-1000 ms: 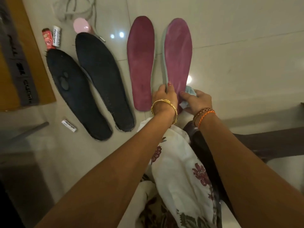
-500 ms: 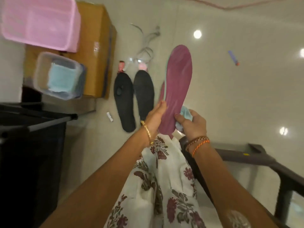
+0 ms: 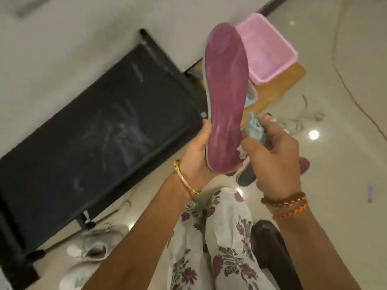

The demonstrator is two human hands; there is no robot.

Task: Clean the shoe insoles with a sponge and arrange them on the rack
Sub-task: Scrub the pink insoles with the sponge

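A maroon insole (image 3: pixel 226 95) with a pale blue edge stands upright in the air, heel end down. My left hand (image 3: pixel 199 151) grips its heel from the left and below. My right hand (image 3: pixel 274 155) holds a light blue sponge or cloth (image 3: pixel 253 127) against the insole's right edge. The black rack (image 3: pixel 94 135), with a dusty flat top shelf, stands to the left below the insole. The tip of another maroon insole (image 3: pixel 304 164) and a dark insole end (image 3: pixel 246 177) lie on the floor behind my right hand.
A pink plastic tub (image 3: pixel 270 51) sits on a cardboard box (image 3: pixel 278 84) behind the insole. White shoes (image 3: pixel 94 248) lie on the tiled floor at the rack's foot. Laces (image 3: pixel 301 120) lie at the right, and a dark stool leg (image 3: pixel 272 248) is by my knee.
The insole was lifted off the floor and carried left toward the rack. My view swung left, so the rack now fills the left side. Both hands kept their hold.
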